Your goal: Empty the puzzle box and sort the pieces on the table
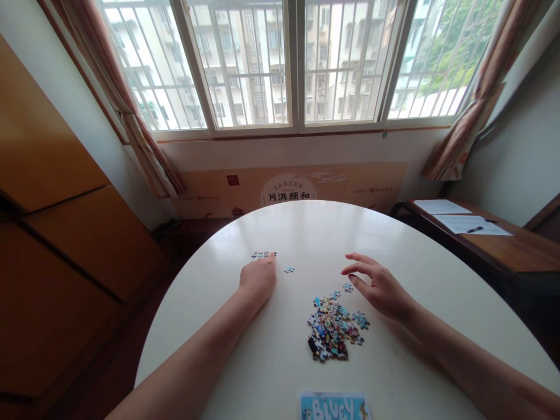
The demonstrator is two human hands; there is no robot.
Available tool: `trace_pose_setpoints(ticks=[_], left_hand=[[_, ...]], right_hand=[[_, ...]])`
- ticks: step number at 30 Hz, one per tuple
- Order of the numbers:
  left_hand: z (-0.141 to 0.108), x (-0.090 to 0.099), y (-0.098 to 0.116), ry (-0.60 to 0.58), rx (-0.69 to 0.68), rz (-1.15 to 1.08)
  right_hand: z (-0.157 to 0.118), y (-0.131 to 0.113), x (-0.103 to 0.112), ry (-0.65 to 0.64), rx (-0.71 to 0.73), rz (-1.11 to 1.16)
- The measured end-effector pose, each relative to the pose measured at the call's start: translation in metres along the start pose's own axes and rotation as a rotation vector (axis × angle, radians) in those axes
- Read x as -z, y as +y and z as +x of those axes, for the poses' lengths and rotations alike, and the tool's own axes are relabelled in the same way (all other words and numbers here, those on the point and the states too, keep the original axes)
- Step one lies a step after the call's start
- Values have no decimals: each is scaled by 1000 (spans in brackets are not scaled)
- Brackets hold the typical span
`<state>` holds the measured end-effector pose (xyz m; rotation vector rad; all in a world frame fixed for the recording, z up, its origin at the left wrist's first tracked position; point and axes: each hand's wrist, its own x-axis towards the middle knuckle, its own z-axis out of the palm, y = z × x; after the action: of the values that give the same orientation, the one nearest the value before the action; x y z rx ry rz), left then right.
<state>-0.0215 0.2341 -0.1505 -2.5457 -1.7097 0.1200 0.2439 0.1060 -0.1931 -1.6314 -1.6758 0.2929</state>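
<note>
Most of the jigsaw pieces I can see from here lie in a jumbled heap (330,333), right of centre in the lower half of the frame, on the round white table (429,251). Only a short row of pieces (260,255) is set out, well apart from the heap, left of centre and nearer the table's far edge; it looks fairly orderly, but I can't make out whether its pieces are locked together or simply laid close. I'd judge the sorting out to be at an early stage, with far more mixed up than arranged. The left hand (259,277) is mostly curled, a forefinger reaching to the right-hand end of that row; whether anything is pinched beneath the fingertips I can't tell. A lone piece (289,270) lies just to the right of that hand, in neither the row nor the heap. The right hand (385,291) is loosely spread above the tabletop, fingers apart, with nothing visible in its grasp, and a light blue piece (347,287) sits just below its fingers, near the heap's upper edge. A few others straggle around the heap's fringe, some of them overlapping. Down at the bottom edge of the frame, a blue printed item marked BLUEY (333,407) lies partly out of view, apart from the pieces.
</note>
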Motion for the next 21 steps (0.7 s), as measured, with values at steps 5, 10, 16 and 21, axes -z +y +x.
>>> trace_pose_setpoints(ticks=[5, 10, 16, 21], left_hand=[[1, -1, -1, 0, 4, -4], [2, -1, -1, 11, 1, -9], [2, -2, 0, 21, 2, -18], [2, -2, 0, 27, -4, -24]], right_hand=[[1, -1, 0, -16, 3, 1], [1, 0, 0, -19, 13, -21], [0, 1, 0, -27, 11, -20], [1, 0, 0, -29, 0, -13]])
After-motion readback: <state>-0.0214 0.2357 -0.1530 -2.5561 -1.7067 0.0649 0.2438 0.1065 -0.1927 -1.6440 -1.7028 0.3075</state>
